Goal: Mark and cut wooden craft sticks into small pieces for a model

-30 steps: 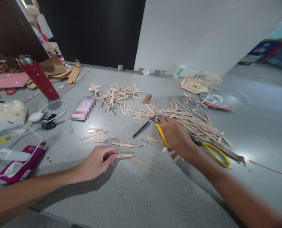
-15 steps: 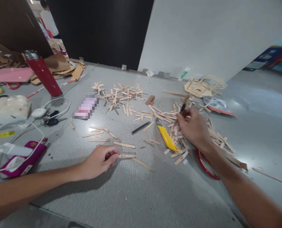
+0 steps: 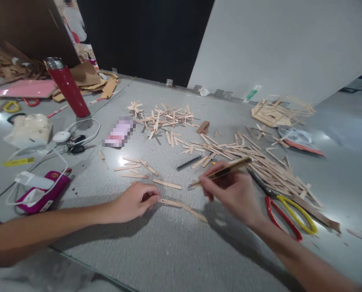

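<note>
My left hand [image 3: 138, 202] is closed, thumb and fingertips pinching the left end of a wooden craft stick [image 3: 171, 203] low over the grey table. A second craft stick [image 3: 195, 213] meets its right end and slants toward me. My right hand [image 3: 229, 190] grips a slim black-and-gold craft knife [image 3: 229, 168] like a pen, its thin grey tip pointing left above the table. Just beyond the held stick lies a separate craft stick [image 3: 167, 184]. A dark pen-like tool [image 3: 190, 162] rests farther back. Only a bit of a yellow cutter [image 3: 214, 163] shows behind my right hand.
Piles of craft sticks [image 3: 266, 162] spread behind and right. Red-and-yellow-handled scissors [image 3: 270, 194] lie beside my right forearm. A stick frame [image 3: 281, 113] stands at the back right. Left are a phone [image 3: 120, 132], red bottle [image 3: 68, 89], keys [image 3: 78, 144] and purple pouch [image 3: 45, 192].
My right hand has come from the stick pile leftward and nearer, carrying the craft knife toward the held stick. My left hand keeps its pinch. The view has shifted slightly right.
</note>
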The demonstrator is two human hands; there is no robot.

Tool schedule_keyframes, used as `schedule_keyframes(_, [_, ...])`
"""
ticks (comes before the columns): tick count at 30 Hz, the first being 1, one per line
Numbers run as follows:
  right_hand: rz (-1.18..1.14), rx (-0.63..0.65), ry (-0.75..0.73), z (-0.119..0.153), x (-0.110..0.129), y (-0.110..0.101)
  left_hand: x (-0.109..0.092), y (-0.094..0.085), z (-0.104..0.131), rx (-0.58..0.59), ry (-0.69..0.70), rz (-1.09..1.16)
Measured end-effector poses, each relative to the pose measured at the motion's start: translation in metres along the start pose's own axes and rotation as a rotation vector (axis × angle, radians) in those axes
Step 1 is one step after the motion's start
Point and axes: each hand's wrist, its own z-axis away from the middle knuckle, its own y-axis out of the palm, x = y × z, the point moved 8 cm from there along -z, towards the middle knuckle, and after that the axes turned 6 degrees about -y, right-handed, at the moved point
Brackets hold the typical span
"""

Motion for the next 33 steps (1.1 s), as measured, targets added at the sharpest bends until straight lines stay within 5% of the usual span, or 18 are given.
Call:
schedule_keyframes(3, [0.083,0.119,-0.232,0.025,0.003,0.024,0.001,0.001,0.000,0.015,-0.004,0.027])
schedule_keyframes(6, [0.307,0.302,-0.741,0.062,0.018,0.049,-0.001,0.000,0.001,0.014,0.014,0.028])
schedule_keyframes(9, [0.462,0.399,-0.900,0.081,0.012,0.065,-0.005,0.001,0.001,0.027,0.047,0.025])
schedule_keyframes(14, [0.559,0.541,-0.890,0.086,0.005,0.087,-0.006,0.002,0.001,0.046,0.050,0.010])
schedule_keyframes(22, [0.518,0.309,-0.935,0.081,0.018,0.079,-0.004,0.001,0.000,0.039,0.058,-0.055])
schedule_keyframes(33, [0.486,0.372,-0.881,0.082,0.003,0.080,-0.004,0.001,-0.001,0.021,0.058,-0.049])
